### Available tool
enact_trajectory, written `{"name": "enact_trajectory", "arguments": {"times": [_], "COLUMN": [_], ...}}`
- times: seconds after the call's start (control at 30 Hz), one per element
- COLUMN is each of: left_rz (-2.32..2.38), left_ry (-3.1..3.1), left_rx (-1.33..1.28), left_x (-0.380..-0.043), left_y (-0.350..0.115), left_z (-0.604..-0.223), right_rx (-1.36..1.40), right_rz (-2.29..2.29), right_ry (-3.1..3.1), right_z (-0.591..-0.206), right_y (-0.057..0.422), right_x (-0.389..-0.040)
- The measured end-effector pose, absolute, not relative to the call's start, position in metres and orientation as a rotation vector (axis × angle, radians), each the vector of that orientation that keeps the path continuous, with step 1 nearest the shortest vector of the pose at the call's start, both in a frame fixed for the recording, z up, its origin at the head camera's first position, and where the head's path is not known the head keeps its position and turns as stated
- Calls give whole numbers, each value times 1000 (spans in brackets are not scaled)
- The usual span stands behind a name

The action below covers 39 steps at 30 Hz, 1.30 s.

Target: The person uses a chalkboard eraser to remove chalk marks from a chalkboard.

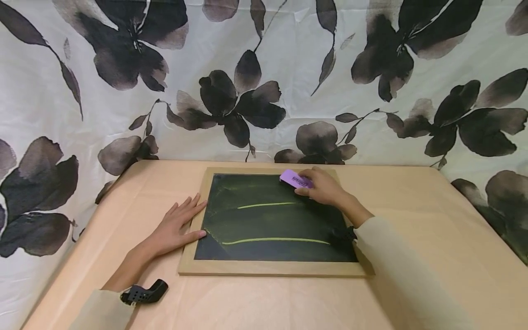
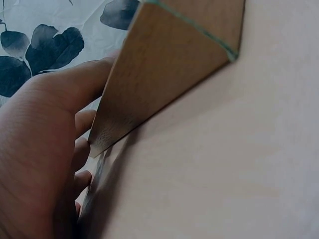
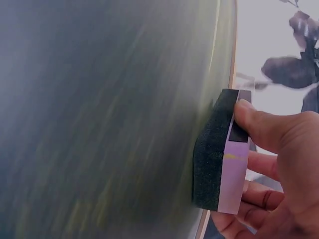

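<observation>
A small chalkboard [image 1: 268, 269] with a light wooden frame lies on the table. Two yellow chalk lines cross its dark surface, the upper line [image 1: 266, 205] shorter than the lower line [image 1: 276, 239]. Faint yellow smears show near its top and left. At the board's far edge my right hand [image 1: 326, 188] grips a purple chalkboard eraser [image 1: 290, 177]. In the right wrist view the eraser's dark felt [image 3: 208, 159] faces the board, with the thumb on the near side and fingers behind. My left hand [image 1: 173, 229] rests on the frame's left side, fingers spread and straight.
A plain beige cover spreads over the table [image 1: 412, 197] around the board. Behind it hangs a white cloth [image 1: 305, 55] with dark flowers. A black wrist strap [image 1: 144, 292] sits on the left forearm.
</observation>
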<state>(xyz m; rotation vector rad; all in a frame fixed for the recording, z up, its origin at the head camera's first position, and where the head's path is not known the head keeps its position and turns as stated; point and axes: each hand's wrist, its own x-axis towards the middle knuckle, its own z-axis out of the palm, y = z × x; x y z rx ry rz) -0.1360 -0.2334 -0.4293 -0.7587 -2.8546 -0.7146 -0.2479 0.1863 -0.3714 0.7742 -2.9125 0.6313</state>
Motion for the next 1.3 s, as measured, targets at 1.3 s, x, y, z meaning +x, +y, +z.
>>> {"name": "enact_trajectory", "arguments": {"times": [1.3], "left_rz": [-707], "left_ry": [-2839], "left_rx": [-700], "left_x": [-147], "left_y": [-218], "left_z": [-433], "right_rx": [692], "right_rz": [563], "right_ry": [-2900], "right_z": [-378], "right_y": [130], "right_x": [-270]}}
